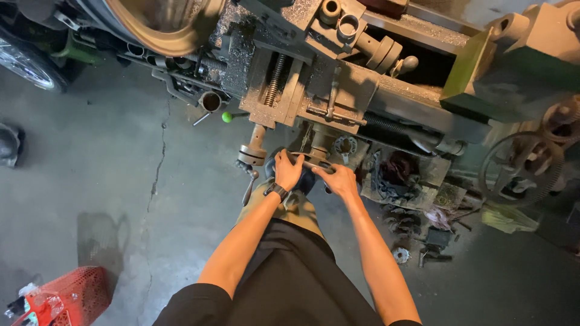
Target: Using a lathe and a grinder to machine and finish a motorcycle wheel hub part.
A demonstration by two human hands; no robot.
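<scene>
The handwheel (314, 163) sits low on the front of the lathe's apron (314, 108), its rim running roughly left to right, slightly downward. The left hand (287, 171) and right hand (338, 180) both have fingers curled tight around it. A green-knobbed lever (226, 116) sticks out nearby.

Handwheel (309, 164) mostly hidden under both hands. Red basket (69, 297) and big chuck (163, 24) cut by frame edges. Floor scrap (417, 199) too cluttered to tell.
</scene>
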